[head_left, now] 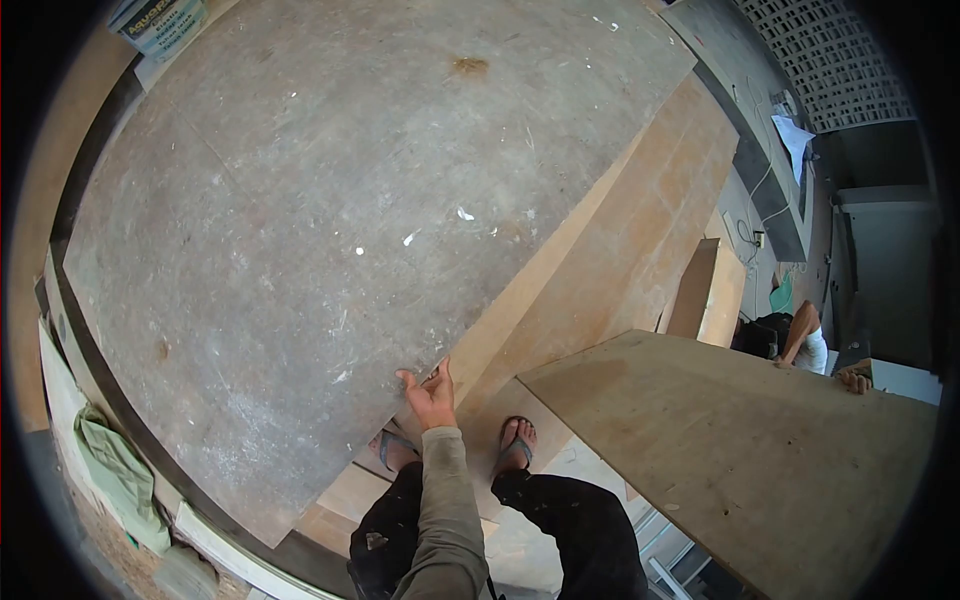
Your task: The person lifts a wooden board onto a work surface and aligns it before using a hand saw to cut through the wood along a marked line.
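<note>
One hand [432, 398], grip on grey board [330, 230] edge; brown panels [640, 240] beside, plywood sheet [740, 450] right

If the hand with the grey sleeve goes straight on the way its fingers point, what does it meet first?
The left hand already touches the edge of the big grey board. Its fingers point up along that board, so it would probably slide over its dusty face; depth is unclear.

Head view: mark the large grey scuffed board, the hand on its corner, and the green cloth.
large grey scuffed board [330, 230], head view, middle of its face
left hand [430, 395], head view, back of the hand
green cloth [120, 475], head view, middle fold
</note>
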Available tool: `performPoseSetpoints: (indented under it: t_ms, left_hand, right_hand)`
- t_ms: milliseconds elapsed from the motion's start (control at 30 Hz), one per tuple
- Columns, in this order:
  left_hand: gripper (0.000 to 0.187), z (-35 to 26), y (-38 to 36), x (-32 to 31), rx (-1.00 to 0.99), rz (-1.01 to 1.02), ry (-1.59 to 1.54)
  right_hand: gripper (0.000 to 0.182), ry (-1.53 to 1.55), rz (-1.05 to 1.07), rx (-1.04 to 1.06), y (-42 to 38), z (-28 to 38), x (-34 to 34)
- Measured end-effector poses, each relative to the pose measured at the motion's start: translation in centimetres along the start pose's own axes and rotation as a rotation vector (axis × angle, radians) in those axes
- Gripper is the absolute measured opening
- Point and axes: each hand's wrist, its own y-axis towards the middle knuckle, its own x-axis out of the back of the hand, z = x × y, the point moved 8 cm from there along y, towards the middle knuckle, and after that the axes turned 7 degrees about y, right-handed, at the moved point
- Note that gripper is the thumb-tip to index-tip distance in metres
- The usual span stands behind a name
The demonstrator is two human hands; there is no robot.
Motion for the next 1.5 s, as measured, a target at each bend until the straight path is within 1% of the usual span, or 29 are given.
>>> performPoseSetpoints:
  t_ms: [33,67,100,133,167,200,267,367,500,567,600,667,733,800,867,967,1000,1067,1167,1267,1333,1400,1433,1500]
  left_hand:
    - [0.055,-0.1,0.2,-0.4,-0.027,0.036,0.021]
    - [0.055,-0.6,0.4,-0.5,-0.057,0.068,0.049]
    - [0.055,-1.0,0.5,-0.1,-0.057,0.064,0.06]
    - [0.057,-1.4,0.9,-0.3,-0.057,0.111,0.069]
    - [0.058,-1.5,1.5,-0.9,-0.053,0.167,0.076]
    - [0.058,-2.0,2.3,-0.8,-0.054,0.179,0.08]
    - [0.047,-1.5,3.4,-0.3,0.079,0.232,0.036]
    - [0.047,-0.9,2.1,-0.4,0.062,0.196,0.016]
    - [0.047,-0.6,2.0,0.3,0.068,0.17,0.026]
    - [0.048,-0.6,3.2,0.2,0.09,0.258,-0.017]
    - [0.048,-0.6,2.8,-0.4,0.091,0.26,-0.009]
    - [0.049,-0.9,1.6,-0.4,0.036,0.169,0.043]
    - [0.05,-1.3,1.8,0.0,0.074,0.152,0.025]
    - [0.05,0.0,2.2,-0.1,0.117,0.15,-0.005]
    - [0.051,-0.2,2.0,-1.3,0.028,0.259,-0.019]
    - [0.052,-0.1,3.5,-1.3,0.042,0.298,0.0]
    - [0.052,0.4,3.2,-1.6,0.055,0.301,-0.008]
    - [0.059,0.4,2.5,-2.4,-0.002,0.344,0.034]
    - [0.06,0.3,3.6,-2.7,0.022,0.392,0.023]
    - [0.058,-0.1,4.0,-2.5,0.03,0.371,0.062]
    - [0.058,0.0,2.1,-3.1,0.024,0.361,0.084]
    - [0.057,-0.1,2.2,-2.8,0.007,0.355,0.114]
    - [0.056,-0.5,2.6,-2.4,0.006,0.38,0.155]
    - [0.055,0.0,2.5,-4.1,0.015,0.443,0.182]
  right_hand:
    - [0.06,0.12,0.208,0.199,0.6,-2.2,0.3]
    - [0.06,0.124,0.203,0.203,0.5,-3.8,-1.4]
    - [0.061,-0.107,-0.146,0.275,0.5,-4.2,-1.6]
    - [0.062,-0.337,-0.49,0.343,-0.6,-2.3,-1.4]
    - [0.062,-0.329,-0.489,0.355,-2.2,0.7,-1.4]
    - [0.062,-0.339,-0.487,0.369,-2.7,2.4,-2.0]
    - [0.062,-0.38,-0.482,0.388,-4.1,4.2,-2.2]
    - [0.062,-0.449,-0.478,0.397,-5.3,5.4,-3.9]
    - [0.062,-0.559,-0.49,0.411,-7.0,6.9,-4.1]
    - [0.061,-0.59,-0.488,0.43,-7.2,7.9,-4.6]
    - [0.061,-0.604,-0.492,0.436,-7.5,8.8,-4.8]
    - [0.061,-0.64,-0.509,0.434,-8.2,8.7,-4.1]
    - [0.061,-0.695,-0.525,0.44,-8.8,9.6,-2.7]
    - [0.061,-0.752,-0.528,0.461,-8.7,10.2,-0.8]
    - [0.061,-0.788,-0.54,0.469,-9.6,9.8,0.2]
    - [0.061,-0.855,-0.561,0.49,-11.1,10.8,1.0]
    - [0.061,-0.885,-0.561,0.506,-11.3,11.7,1.3]
    - [0.061,-0.94,-0.558,0.539,-11.7,13.4,1.7]
    - [0.061,-1.009,-0.577,0.562,-13.1,15.8,2.2]
    - [0.061,-1.064,-0.598,0.569,-14.3,18.0,2.9]
    - [0.061,-1.105,-0.614,0.575,-15.4,19.2,4.0]
    - [0.061,-1.133,-0.629,0.576,-16.3,19.4,5.0]
    - [0.061,-1.143,-0.626,0.56,-17.0,19.3,4.9]
    - [0.061,-1.163,-0.616,0.591,-16.3,20.9,4.7]
